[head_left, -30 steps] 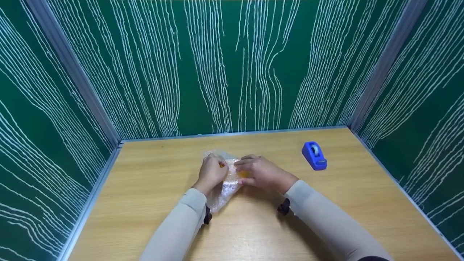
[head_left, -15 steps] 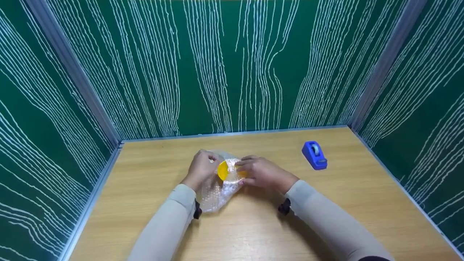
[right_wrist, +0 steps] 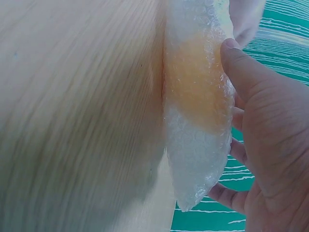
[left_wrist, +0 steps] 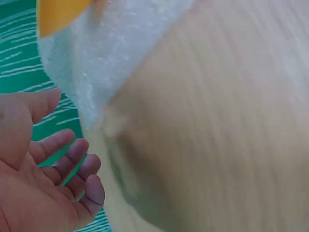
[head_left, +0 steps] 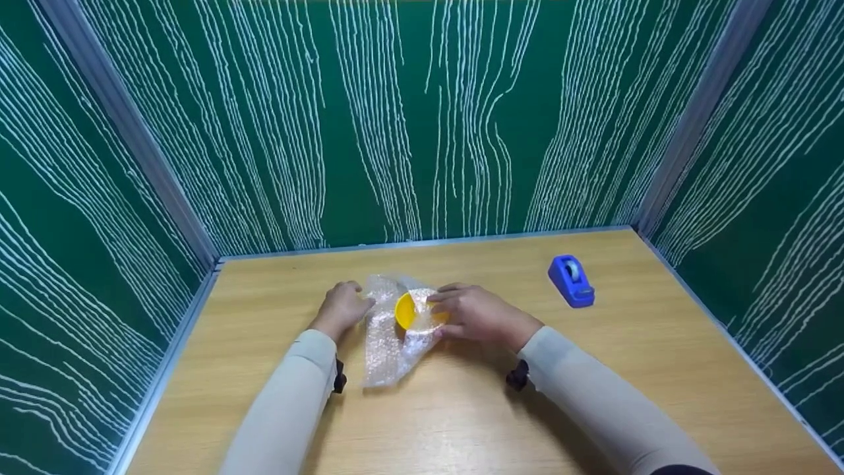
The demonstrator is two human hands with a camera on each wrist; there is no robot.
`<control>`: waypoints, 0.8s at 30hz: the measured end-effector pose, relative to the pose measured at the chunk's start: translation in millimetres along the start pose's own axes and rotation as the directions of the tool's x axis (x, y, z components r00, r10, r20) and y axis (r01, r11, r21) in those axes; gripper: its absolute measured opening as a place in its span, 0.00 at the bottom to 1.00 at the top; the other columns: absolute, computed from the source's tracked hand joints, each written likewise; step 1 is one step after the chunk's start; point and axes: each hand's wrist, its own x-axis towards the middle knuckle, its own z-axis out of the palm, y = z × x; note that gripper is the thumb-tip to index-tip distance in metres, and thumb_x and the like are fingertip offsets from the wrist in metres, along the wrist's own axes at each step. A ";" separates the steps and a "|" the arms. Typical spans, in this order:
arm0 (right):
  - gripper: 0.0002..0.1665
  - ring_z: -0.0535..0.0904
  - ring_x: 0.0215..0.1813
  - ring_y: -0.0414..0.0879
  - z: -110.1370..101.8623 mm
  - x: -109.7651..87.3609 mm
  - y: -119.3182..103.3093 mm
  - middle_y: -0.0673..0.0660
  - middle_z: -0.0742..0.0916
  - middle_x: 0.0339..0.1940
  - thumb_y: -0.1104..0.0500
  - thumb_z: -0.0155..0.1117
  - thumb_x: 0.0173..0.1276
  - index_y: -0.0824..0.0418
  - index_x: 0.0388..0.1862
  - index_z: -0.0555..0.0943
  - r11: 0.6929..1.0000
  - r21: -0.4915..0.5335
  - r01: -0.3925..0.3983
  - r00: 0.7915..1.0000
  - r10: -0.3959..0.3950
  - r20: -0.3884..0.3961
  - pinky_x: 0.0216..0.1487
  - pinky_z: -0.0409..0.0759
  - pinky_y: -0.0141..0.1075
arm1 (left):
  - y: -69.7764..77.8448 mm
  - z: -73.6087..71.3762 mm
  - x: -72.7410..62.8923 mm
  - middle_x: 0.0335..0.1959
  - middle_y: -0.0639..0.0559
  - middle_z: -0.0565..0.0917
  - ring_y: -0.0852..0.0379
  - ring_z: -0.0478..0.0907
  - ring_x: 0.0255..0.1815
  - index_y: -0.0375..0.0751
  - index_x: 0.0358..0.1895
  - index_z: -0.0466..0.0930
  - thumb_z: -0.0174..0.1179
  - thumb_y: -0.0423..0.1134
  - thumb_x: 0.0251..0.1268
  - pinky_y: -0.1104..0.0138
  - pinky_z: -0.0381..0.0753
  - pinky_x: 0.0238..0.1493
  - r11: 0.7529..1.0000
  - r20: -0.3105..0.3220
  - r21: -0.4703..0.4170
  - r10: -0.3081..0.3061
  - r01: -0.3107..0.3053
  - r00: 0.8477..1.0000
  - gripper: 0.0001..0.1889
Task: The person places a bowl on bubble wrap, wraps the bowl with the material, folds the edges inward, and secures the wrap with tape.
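A sheet of clear bubble wrap (head_left: 382,349) lies mid-table, folded partly over a yellow round-rimmed object (head_left: 403,313). The object's bare curved rim faces left, and the rest shows orange-yellow through the wrap (right_wrist: 198,164) in the right wrist view. My right hand (head_left: 484,316) holds the wrapped end from the right, thumb on the near side and fingers spread along the far side. Just left of the sheet's left edge is my left hand (head_left: 341,309). In the left wrist view that hand (left_wrist: 43,164) has loosely bent fingers, with nothing between them and the thumb.
A blue tape dispenser (head_left: 572,282) with a roll in it stands at the back right of the wooden table (head_left: 461,422). Green panels (head_left: 422,132) with white wavy lines enclose the back and both sides.
My left hand has let go of the wrap beside the yellow object and moved left. The wrap's left part now lies spread out and the yellow rim shows. My right hand has stayed put.
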 end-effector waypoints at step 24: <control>0.28 0.85 0.79 0.54 -3.9 0.0 -1.1 0.51 0.92 0.73 0.36 0.76 0.79 0.53 0.65 0.92 1.000 -0.010 0.024 0.999 -0.024 -0.022 0.86 0.78 0.54 | -12.9 5.2 -6.3 0.89 0.30 0.63 0.32 0.58 0.89 0.35 0.87 0.68 0.72 0.47 0.79 0.39 0.58 0.94 0.985 0.072 0.167 0.032 -0.044 0.997 0.40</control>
